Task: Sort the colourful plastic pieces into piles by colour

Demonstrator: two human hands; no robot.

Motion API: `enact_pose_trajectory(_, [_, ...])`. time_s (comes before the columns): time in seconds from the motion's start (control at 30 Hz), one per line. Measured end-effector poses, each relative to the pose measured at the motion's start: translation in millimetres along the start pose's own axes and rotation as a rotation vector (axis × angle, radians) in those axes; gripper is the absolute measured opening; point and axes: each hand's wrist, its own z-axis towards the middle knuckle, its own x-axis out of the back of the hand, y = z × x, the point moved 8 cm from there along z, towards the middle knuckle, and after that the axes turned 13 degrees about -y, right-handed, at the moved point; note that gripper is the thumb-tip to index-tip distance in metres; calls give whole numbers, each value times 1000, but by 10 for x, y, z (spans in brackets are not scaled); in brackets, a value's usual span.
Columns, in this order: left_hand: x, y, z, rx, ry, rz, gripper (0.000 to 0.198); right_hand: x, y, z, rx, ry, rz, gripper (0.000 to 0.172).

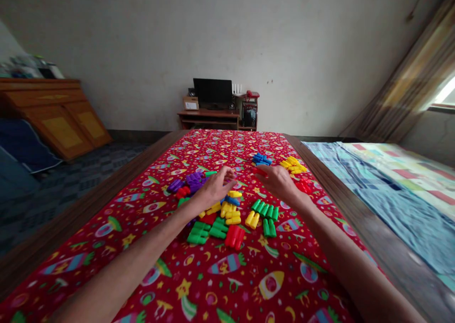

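My left hand (216, 184) hovers over the back of a mixed pile of plastic building pieces, fingers loosely bent and thumb apart, with nothing seen in it. My right hand (279, 178) grips a red plastic piece (259, 171) between thumb and fingers, just in front of the blue pieces (262, 159). Purple pieces (194, 181) lie left of my left hand. Below it are yellow pieces (232, 214), green pieces (199, 233) and a red block (235, 237). Green pieces (265, 209) and a yellow pair (252, 219) lie between my forearms.
A yellow group (293, 165) and a red group (304, 185) lie beyond and beside my right hand. The red patterned cloth (142, 266) covers a dark wooden table (387, 256). A bed (391, 185) stands to the right, a cabinet (60, 119) to the left.
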Motion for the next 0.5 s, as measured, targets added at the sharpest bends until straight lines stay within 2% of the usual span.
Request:
enact_pose_trajectory(0.07, [42,-33,-2,-24,14,218,26,128,414,-26,-197,20,-94,28])
enact_pose_trajectory(0.13, [-2,-77,7,-45,-71,393,26,206,833,-88,-350,27,-132,29])
enact_pose_trajectory(0.2, [-62,-130,13,-35,-160,500,30,213,1202,-168,-460,22,-112,29])
enact_pose_trajectory(0.27, [-94,-158,13,-14,-196,566,33,153,1470,-240,-531,-9,-83,32])
enact_pose_trajectory(0.37, [-100,-149,7,-3,-184,641,32,21,1660,-295,-577,-86,-79,32])
enact_pose_trajectory(0.5, [7,-178,-18,79,-106,750,25,-69,1655,-255,-532,-154,-80,32])
